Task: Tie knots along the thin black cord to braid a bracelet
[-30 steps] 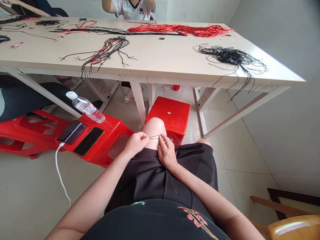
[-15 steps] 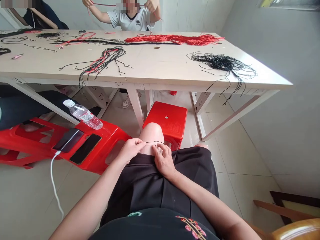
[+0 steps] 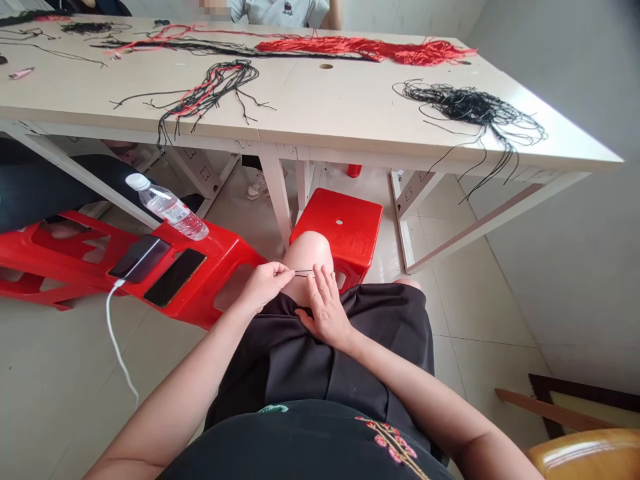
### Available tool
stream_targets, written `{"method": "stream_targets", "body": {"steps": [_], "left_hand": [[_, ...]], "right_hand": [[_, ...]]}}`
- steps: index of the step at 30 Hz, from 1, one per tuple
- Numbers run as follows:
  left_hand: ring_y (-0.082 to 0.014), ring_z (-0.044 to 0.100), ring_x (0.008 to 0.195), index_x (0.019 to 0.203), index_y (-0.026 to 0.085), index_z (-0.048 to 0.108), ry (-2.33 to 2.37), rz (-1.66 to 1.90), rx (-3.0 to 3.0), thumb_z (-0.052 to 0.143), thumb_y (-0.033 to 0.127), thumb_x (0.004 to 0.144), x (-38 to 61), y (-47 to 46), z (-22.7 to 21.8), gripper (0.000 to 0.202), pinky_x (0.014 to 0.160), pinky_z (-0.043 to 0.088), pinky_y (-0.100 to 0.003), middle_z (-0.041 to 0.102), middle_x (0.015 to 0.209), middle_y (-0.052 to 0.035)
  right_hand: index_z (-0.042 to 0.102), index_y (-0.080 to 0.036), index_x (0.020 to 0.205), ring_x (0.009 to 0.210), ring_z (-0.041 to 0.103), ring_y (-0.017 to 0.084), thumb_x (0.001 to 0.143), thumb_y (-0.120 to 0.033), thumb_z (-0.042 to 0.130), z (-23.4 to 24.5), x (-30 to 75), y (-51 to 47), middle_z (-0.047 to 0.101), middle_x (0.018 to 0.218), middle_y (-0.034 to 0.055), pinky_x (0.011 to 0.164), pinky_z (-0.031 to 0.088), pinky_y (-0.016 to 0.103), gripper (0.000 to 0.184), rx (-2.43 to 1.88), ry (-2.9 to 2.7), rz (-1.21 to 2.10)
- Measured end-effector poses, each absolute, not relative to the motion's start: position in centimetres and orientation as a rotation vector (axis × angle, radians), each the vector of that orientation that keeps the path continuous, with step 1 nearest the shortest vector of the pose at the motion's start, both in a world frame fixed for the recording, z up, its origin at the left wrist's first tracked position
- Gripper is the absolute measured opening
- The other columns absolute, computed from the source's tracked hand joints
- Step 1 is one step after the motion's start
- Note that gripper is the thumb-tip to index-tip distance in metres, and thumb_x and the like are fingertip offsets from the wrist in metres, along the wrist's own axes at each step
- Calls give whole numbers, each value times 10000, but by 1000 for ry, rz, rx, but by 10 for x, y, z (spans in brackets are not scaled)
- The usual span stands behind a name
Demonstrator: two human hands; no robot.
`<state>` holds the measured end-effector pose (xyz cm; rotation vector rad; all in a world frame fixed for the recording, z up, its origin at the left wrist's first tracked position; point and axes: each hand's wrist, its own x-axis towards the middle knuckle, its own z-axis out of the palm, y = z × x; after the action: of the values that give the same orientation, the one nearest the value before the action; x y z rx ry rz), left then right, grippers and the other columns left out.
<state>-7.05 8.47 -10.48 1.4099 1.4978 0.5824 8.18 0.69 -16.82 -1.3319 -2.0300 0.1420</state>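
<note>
**Thin black cord pinched across a bare knee**

A seated person is working low over their lap, and the left hand (image 3: 265, 288) is pinching a thin black cord (image 3: 304, 271) between thumb and fingertips. The cord is running out from that pinch toward the person's right, almost level, just above the bare knee (image 3: 303, 257) as seen from here, its long axis lying across the knee. The left hand is holding the near end; the right hand (image 3: 326, 311) is lying nearer the cord's far end, spread open, with its fingers pointing up toward the cord and its lower edge on the black clothing (image 3: 310, 360). I cannot tell whether those fingers are touching the cord.

A red plastic stool (image 3: 220, 267) is lying on its side to the left, carrying two phones (image 3: 175, 277) and a water bottle (image 3: 170, 213). An upright red stool (image 3: 345, 223) is standing beyond the knee, and bundles of black and red cords (image 3: 465, 105) are lying across a long pale table (image 3: 320, 100).
</note>
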Motion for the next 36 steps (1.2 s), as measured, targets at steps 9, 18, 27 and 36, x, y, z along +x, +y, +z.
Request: {"method": "stream_targets", "body": {"steps": [9,18,27,36], "left_hand": [[-86,399,484,642,170,591,1525,586,1396,620,371,685,-62,87,-97,207,471,291,-213,492,524,46],[-104,443,541,656,173,587,1499,614,1417,628,401,681,-65,81,-107,233,523,342,-224,527,568,37],[-103,434,514,622,170,590,1496,641,1426,641,381,662,-59,82,-103,221,489,323,-222,540,561,24],[-94,438,470,673,173,637,1567,666,1402,628,354,679,-53,97,-99,182,446,313,-218,565,559,13]], "right_hand": [[-160,-88,1455,1416,-83,351,839,-450,485,-180,75,17,-117,1535,205,1100,147,615,963,-1448,-2059,309],[653,-168,1047,826,635,155,937,-309,425,-165,90,-8,667,894,77,754,545,268,291,-969,-2159,604],[236,-28,1430,1419,64,358,813,-599,498,-162,74,17,214,1490,258,1091,191,605,881,-1544,-1958,260],[35,-85,1482,1405,-187,276,921,-513,267,-149,70,50,-50,1554,153,1116,-6,568,743,-1783,-1896,523]]}}
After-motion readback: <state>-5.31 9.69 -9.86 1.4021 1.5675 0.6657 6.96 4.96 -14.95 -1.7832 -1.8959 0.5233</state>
